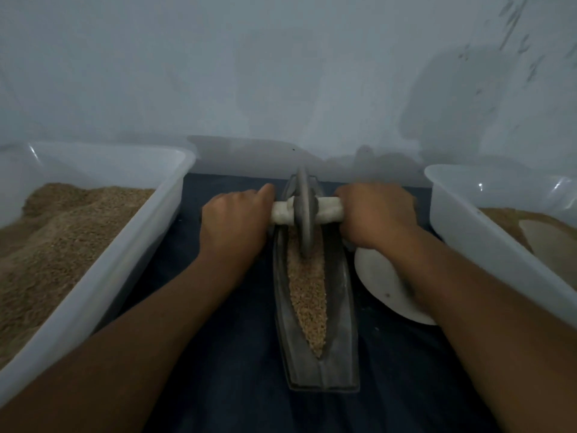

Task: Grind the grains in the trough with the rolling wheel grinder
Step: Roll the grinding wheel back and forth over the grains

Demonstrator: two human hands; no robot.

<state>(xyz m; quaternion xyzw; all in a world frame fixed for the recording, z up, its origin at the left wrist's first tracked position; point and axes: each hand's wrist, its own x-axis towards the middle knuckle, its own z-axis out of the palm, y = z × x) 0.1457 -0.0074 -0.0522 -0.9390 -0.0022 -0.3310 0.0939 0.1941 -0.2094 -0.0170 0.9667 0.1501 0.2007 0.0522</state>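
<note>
A dark, boat-shaped metal trough lies lengthwise on a dark blue cloth in front of me. Tan grains fill its narrow groove. The grey metal wheel of the grinder stands upright in the far half of the groove, its lower rim in the grains. A pale handle bar runs through the wheel's hub. My left hand is closed on the bar's left end and my right hand on its right end. Both bar ends are hidden inside my fists.
A white plastic tub heaped with tan grain stands on the left. Another white tub with grain is on the right. A white plate lies under my right forearm beside the trough. A pale wall rises close behind.
</note>
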